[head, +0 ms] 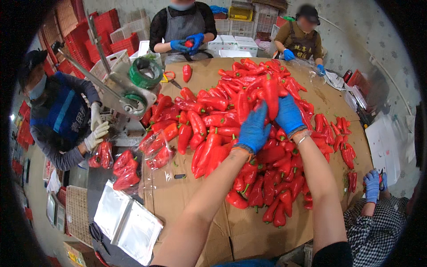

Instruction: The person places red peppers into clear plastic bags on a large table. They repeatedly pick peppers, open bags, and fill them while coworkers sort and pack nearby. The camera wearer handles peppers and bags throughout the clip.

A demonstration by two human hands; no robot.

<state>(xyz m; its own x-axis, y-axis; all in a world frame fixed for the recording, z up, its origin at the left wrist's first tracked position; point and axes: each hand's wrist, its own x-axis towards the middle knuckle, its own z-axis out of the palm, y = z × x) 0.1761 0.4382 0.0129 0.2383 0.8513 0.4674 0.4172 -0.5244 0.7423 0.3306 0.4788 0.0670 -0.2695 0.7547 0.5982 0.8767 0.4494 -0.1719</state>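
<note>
A large heap of red peppers (217, 120) with green stems lies on a cardboard-covered table (186, 207). My right hand (289, 113), in a blue glove, grips one long red pepper (271, 95), held upright above the heap. Just beside it, my left hand (254, 128), also blue-gloved, reaches into the pile with its back towards me. Its fingertips are partly hidden near another red pepper (243, 106), and whether it holds anything is unclear.
At left, a worker's white-gloved hands (96, 135) touch bagged peppers by a machine with green tape rolls (145, 71). Plastic bags (128, 222), black scissors (98, 235) and yellow-handled scissors (170, 79) lie around. Gloved co-workers' hands (188, 43) are across the table; others (372, 185) are at right.
</note>
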